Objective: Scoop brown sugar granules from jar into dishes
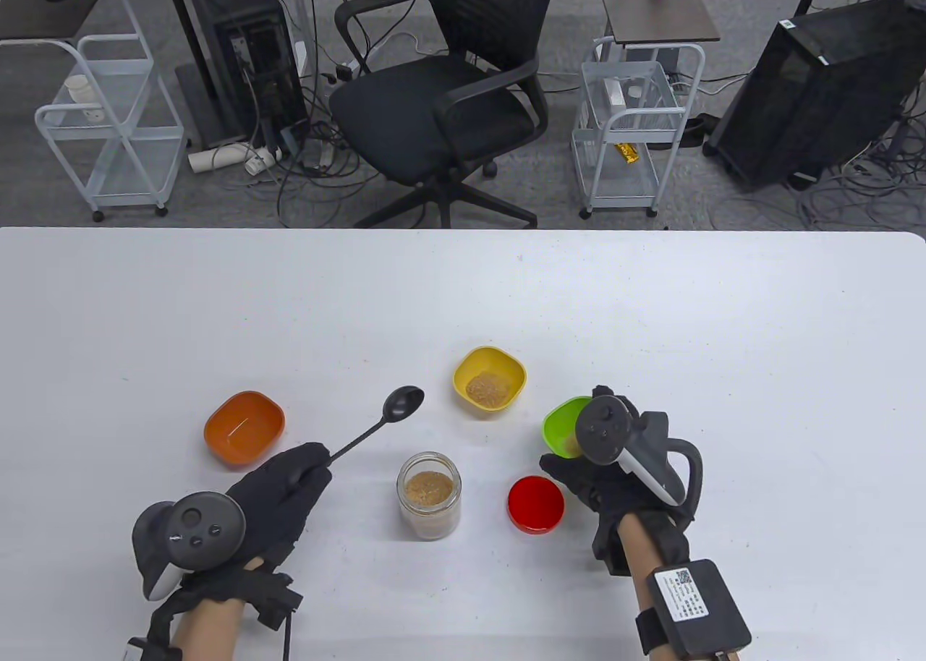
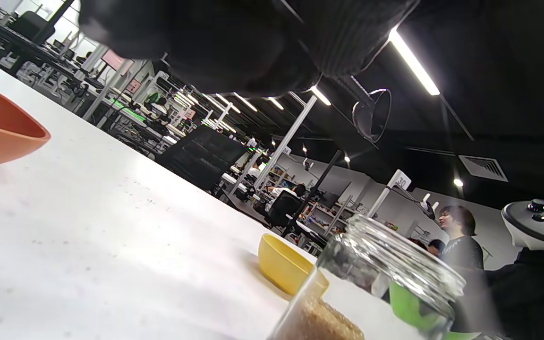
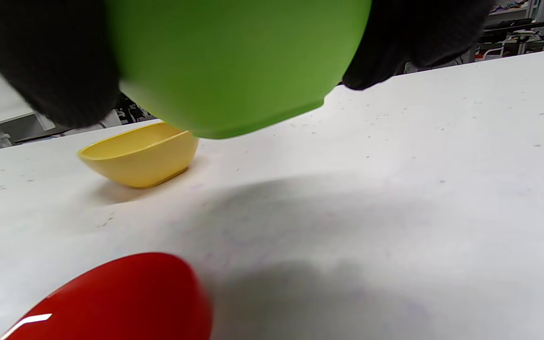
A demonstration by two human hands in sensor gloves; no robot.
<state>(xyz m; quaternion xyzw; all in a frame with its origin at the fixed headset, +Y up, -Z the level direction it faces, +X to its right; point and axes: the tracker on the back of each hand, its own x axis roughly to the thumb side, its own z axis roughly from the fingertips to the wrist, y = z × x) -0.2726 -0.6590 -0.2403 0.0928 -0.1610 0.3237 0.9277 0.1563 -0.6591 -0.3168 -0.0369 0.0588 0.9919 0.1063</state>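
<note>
- The jar (image 1: pixel 428 495) stands open and upright on the surface (image 1: pixel 723 343), near its front edge and between the two hands, partly filled with brown sugar (image 1: pixel 428 487). Nothing steadies it, so a careless dip of the spoon could tip or slide it.
- The spoon (image 1: pixel 394 411) is empty, its bowl raised between the jar and the orange dish (image 1: pixel 244 428). The left hand (image 1: pixel 278 491) pinches the far end of the long handle; with the fingers closed that far back, a loaded spoon may wobble and shed granules.
- The green dish (image 1: pixel 564 426) is held off the surface and tilted by the right hand (image 1: pixel 615 476), its fingers wrapped around the sides. It already carries some sugar, which could slide out if tilted further.
- The yellow dish (image 1: pixel 490 380) holds sugar; the orange one looks nearly empty.
- The red lid (image 1: pixel 535 502) lies just beside the right hand and could get knocked.
</note>
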